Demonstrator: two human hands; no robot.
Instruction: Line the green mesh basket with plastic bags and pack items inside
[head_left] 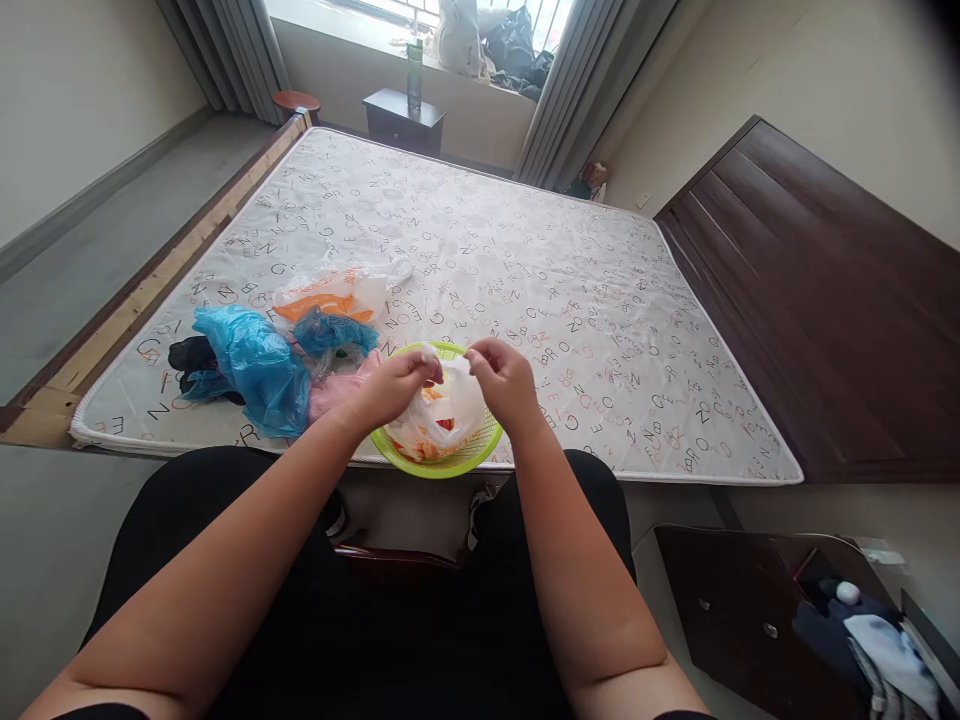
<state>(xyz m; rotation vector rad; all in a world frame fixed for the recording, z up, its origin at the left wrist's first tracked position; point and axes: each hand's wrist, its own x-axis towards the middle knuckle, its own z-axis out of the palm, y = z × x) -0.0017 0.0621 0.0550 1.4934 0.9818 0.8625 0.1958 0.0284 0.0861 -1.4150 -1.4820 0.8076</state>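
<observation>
A white plastic bag (466, 402) with red and orange print sits in a lime-green basket (437, 470) at the mattress's front edge. My left hand (401, 383) pinches the bag's upper left part, a bit of white film showing at the fingertips. Opposite it, my right hand (504, 380) grips the bag's upper right edge between thumb and fingers. Left of the basket lie a pink plastic bag (337, 388), a large blue plastic bag (259, 370) and a smaller crumpled blue bag (334, 330). A clear bag with orange print (319, 295) rests behind them.
The letter-printed mattress (480, 240) spreads out before me, with a dark headboard (810, 300) on the right. A black bag (193, 355) lies at its left. By the window a nightstand (405, 115) bears a green bottle (414, 75). Clothes (885, 650) lie on a cabinet, lower right.
</observation>
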